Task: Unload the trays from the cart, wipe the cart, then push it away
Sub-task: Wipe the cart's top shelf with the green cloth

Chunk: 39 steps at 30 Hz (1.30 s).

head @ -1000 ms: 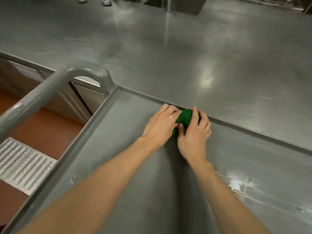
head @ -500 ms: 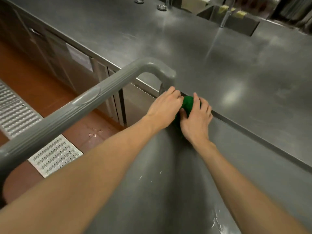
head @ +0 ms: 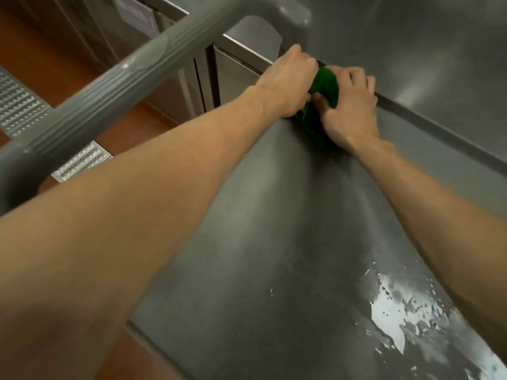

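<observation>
My left hand (head: 285,83) and right hand (head: 348,111), both closed on the green cloth (head: 323,86), had slid it along the cart (head: 247,242) edge into the corner under the handle (head: 109,86), so wiping went on.

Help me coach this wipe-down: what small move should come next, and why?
Probably drag the bunched green cloth, held by the left hand and right hand at the far corner, back along the grey cart shelf toward the wet white smear, which looks unwiped.
</observation>
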Available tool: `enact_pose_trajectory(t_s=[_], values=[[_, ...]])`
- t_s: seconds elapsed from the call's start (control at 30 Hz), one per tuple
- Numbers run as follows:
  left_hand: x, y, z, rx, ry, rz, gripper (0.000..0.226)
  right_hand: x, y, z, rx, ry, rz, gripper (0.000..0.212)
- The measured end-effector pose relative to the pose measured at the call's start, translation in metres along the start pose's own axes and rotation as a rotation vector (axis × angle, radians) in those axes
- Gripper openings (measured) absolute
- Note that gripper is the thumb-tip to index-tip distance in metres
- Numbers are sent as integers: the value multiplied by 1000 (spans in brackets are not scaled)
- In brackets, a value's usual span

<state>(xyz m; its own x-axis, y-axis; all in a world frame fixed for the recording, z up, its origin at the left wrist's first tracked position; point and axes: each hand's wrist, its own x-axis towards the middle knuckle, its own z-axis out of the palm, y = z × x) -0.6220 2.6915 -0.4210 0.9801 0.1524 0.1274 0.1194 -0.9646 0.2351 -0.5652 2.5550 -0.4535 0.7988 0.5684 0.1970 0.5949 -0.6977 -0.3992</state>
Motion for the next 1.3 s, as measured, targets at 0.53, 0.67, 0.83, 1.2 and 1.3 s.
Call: enact_pose_trajectory(t_s=[0.53,0.67,0.83,1.2,1.3], values=[[-136,-9,-42,224,-186,51,46,-125,-76,8,122,-94,-118,53],[-183,-6,-58,273,-251,59,45,-162,-101,10,128,-125,-147,54],[-228,-2,-74,286,-318,28,48,-197,-124,11,140,-163,-172,55],[-343,22,-89,204,-365,-207,41,-281,-162,2,166,-299,-322,56],[-363,36,-86,183,-335,-261,41,-291,-157,-6,173,-342,-401,55]])
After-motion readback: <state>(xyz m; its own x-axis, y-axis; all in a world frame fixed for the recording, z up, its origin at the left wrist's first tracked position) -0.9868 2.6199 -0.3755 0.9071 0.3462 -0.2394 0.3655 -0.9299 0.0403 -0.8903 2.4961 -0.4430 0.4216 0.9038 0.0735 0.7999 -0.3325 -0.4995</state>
